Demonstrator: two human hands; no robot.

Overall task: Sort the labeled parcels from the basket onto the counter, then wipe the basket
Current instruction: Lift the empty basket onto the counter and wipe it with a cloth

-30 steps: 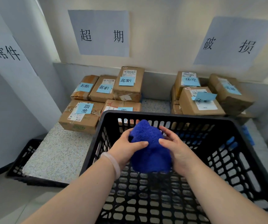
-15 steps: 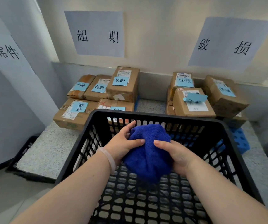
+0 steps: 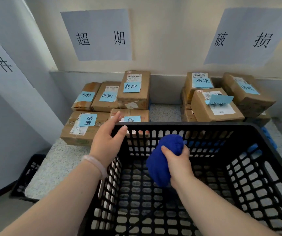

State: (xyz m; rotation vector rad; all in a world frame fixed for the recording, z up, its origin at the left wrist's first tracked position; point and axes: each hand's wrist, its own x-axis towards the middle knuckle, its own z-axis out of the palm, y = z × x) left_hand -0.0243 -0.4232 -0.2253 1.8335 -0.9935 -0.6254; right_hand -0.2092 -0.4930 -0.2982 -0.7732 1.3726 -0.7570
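Note:
A black slatted plastic basket [image 3: 196,124] fills the lower right, with no parcels inside. My right hand [image 3: 179,163] is inside it, shut on a bunched blue cloth [image 3: 162,160] held above the basket floor. My left hand [image 3: 108,140] is open, fingers spread, at the basket's far left corner just over the rim. Cardboard parcels with blue sticky labels lie on the speckled counter [image 3: 60,160]: one group at the left [image 3: 133,89] under a wall sign, another at the right [image 3: 213,104] under a second sign.
A second black crate [image 3: 27,174] sits on the floor at the left, below the counter edge. A blue object [image 3: 269,138] lies behind the basket's right corner. Paper signs hang on the back wall [image 3: 162,40] and the left wall.
My left hand has let go of the blue cloth and moved up and left to the basket's rim. The right hand now holds the cloth alone, lower in the basket.

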